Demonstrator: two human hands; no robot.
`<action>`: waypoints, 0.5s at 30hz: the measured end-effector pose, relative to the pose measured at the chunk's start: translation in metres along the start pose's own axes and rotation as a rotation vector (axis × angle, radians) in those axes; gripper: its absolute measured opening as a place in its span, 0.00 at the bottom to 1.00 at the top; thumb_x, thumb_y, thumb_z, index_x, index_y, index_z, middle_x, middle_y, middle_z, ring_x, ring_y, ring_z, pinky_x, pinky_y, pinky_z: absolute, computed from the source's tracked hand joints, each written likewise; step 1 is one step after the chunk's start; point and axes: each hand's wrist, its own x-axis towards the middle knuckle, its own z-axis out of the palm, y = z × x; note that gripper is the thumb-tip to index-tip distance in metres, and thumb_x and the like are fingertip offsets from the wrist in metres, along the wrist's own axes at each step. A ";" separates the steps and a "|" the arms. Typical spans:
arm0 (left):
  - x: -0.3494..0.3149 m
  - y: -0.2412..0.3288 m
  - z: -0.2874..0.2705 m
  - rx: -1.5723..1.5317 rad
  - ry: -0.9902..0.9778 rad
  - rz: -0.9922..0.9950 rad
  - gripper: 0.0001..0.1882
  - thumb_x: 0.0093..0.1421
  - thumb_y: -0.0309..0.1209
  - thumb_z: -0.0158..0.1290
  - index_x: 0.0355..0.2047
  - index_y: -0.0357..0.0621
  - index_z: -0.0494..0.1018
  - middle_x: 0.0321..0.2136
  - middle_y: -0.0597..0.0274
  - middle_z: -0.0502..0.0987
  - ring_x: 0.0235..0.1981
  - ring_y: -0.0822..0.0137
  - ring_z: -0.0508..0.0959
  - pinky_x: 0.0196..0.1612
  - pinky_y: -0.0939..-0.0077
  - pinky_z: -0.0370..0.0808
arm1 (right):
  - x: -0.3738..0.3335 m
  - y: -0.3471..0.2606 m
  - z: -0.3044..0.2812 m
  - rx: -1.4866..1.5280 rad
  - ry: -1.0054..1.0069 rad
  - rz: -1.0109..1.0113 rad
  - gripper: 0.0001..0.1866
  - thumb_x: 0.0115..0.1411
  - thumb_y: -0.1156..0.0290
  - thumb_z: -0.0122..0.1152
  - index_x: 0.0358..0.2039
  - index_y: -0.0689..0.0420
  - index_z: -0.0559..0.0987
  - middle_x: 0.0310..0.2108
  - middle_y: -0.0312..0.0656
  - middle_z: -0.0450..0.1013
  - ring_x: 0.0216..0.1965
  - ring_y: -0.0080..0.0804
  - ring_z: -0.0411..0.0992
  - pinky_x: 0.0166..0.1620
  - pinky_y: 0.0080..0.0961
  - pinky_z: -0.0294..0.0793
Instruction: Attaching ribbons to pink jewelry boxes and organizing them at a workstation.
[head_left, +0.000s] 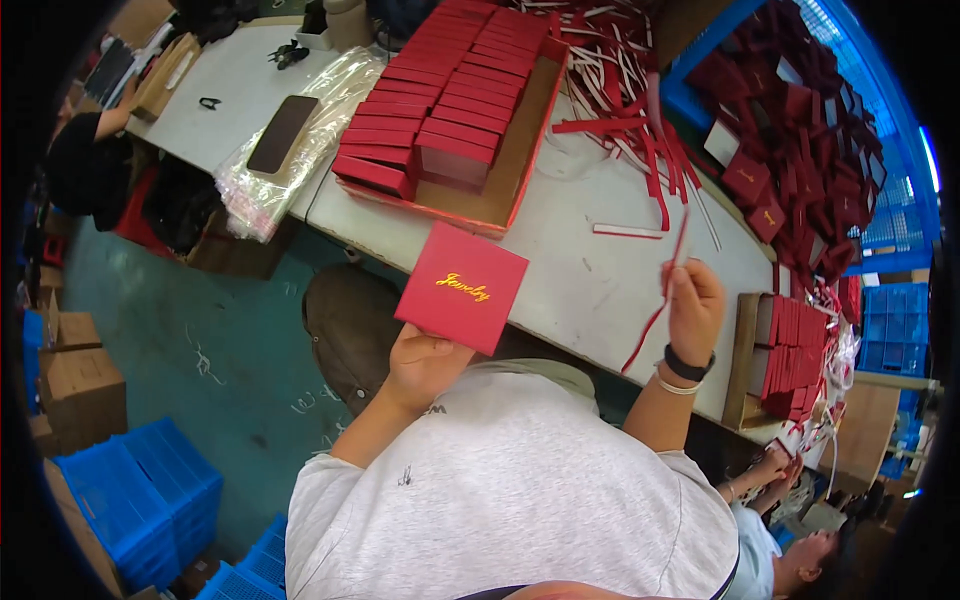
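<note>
My left hand [425, 368] grips a square red jewelry box [463, 287] by its near edge, with gold lettering on the lid facing up. The box is held over the front edge of the table, before my body. To the right, my right hand [694, 312] pinches a thin red-and-white strip [655, 335] between thumb and fingers; the strip hangs down over the white table [575, 290]. Just beyond the left hand stands a cardboard tray [525, 170] with rows of red boxes [440, 85] packed on edge. A loose strip [627, 231] lies on the table between tray and right hand.
A heap of red-and-white strips [625, 80] lies right of the tray. A blue crate [905, 190] of red boxes stands far right, another filled carton [745, 370] nearer. Left are plastic bags [340, 85] with a phone [283, 134]. Co-workers sit at both sides.
</note>
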 end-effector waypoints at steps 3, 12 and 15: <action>-0.006 -0.004 -0.011 -0.023 -0.183 0.042 0.26 0.43 0.22 0.50 0.47 0.42 0.70 0.47 0.60 0.73 0.52 0.60 0.69 0.59 0.60 0.61 | -0.014 0.021 0.027 0.260 -0.124 0.166 0.07 0.60 0.74 0.56 0.34 0.65 0.78 0.26 0.31 0.72 0.27 0.13 0.62 0.32 0.11 0.59; -0.016 -0.017 -0.002 0.237 0.044 0.142 0.25 0.48 0.18 0.50 0.50 0.42 0.67 0.47 0.58 0.72 0.51 0.59 0.69 0.56 0.59 0.63 | -0.035 0.012 0.072 0.582 -0.217 0.324 0.14 0.59 0.76 0.55 0.46 0.65 0.70 0.31 0.39 0.74 0.30 0.21 0.70 0.33 0.15 0.66; -0.017 -0.022 0.006 0.756 0.130 0.283 0.28 0.53 0.15 0.50 0.55 0.40 0.58 0.47 0.53 0.72 0.50 0.63 0.71 0.55 0.64 0.65 | -0.041 0.009 0.074 0.539 -0.140 0.264 0.14 0.59 0.77 0.56 0.46 0.66 0.70 0.31 0.40 0.74 0.33 0.22 0.72 0.33 0.16 0.68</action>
